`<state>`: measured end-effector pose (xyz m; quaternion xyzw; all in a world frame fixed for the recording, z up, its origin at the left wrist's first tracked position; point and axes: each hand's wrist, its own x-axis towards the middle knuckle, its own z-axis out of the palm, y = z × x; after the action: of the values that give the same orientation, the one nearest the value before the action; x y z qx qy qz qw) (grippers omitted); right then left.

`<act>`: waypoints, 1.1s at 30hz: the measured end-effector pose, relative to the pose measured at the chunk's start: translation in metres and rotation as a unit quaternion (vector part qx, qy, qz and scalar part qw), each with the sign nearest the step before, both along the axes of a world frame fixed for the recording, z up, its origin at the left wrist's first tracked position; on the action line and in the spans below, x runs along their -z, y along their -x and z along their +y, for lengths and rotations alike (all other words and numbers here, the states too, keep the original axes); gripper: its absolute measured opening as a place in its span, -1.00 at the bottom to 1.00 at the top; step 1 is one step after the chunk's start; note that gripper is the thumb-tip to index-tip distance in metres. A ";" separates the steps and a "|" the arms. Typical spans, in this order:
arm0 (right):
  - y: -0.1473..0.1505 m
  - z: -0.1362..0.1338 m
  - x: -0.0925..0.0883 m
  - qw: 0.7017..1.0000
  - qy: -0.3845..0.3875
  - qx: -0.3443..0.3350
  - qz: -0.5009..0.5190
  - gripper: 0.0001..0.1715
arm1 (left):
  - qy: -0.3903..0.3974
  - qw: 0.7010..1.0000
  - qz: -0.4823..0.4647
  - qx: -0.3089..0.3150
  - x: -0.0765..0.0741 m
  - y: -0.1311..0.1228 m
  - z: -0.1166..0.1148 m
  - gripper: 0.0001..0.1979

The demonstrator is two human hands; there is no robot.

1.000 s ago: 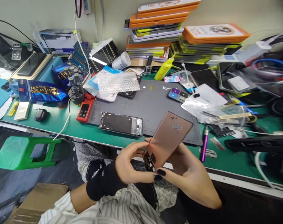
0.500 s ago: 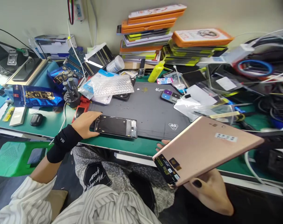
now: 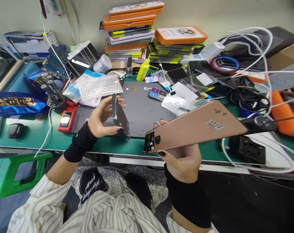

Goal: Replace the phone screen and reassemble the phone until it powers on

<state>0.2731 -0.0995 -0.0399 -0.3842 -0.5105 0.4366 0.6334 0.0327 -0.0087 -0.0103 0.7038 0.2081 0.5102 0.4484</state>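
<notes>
My left hand (image 3: 103, 118) is closed round a dark phone frame (image 3: 122, 120), tipped up on edge above the front of the grey mat. Its thumb presses one side and the fingers go behind it. In my right hand (image 3: 182, 158) is a rose-gold metal back panel (image 3: 193, 127) of a tablet, with a black strip of labels at its left end and a small white sticker near the right. The thumb lies near its lower edge, and some fingertips show above the far edge. The grey work mat (image 3: 147, 113) lies beneath and behind both hands.
Orange boxes (image 3: 181, 34) are stacked along the wall. Bubble wrap (image 3: 100, 86), a yellow bottle (image 3: 143, 70) and a red device (image 3: 68, 118) sit around the mat. Coiled cables (image 3: 244, 94) crowd the right side. A green stool (image 3: 6, 181) stands at lower left.
My left hand has lifted the phone frame off the table edge and turned it on edge. The back panel has tilted to a flatter angle in my right hand. The view has swung right.
</notes>
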 end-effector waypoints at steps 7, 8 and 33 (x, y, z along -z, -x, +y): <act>0.012 0.012 -0.002 0.993 -0.013 0.089 -0.075 -0.32 | 0.096 0.995 -0.011 0.030 0.016 -0.029 0.007 -0.21; 0.014 0.013 -0.003 0.992 -0.008 0.093 -0.080 -0.34 | 0.119 0.992 -0.035 0.033 0.017 -0.030 0.009 -0.23; 0.040 0.033 -0.022 0.997 0.023 0.008 -0.073 -0.50 | 0.376 0.916 -0.127 0.066 -0.005 -0.031 0.000 -0.65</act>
<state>0.2329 -0.0670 -0.0182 -0.4336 -0.5422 0.4135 0.5891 0.0635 -0.0089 -0.0052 0.4249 0.2791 0.4489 0.7349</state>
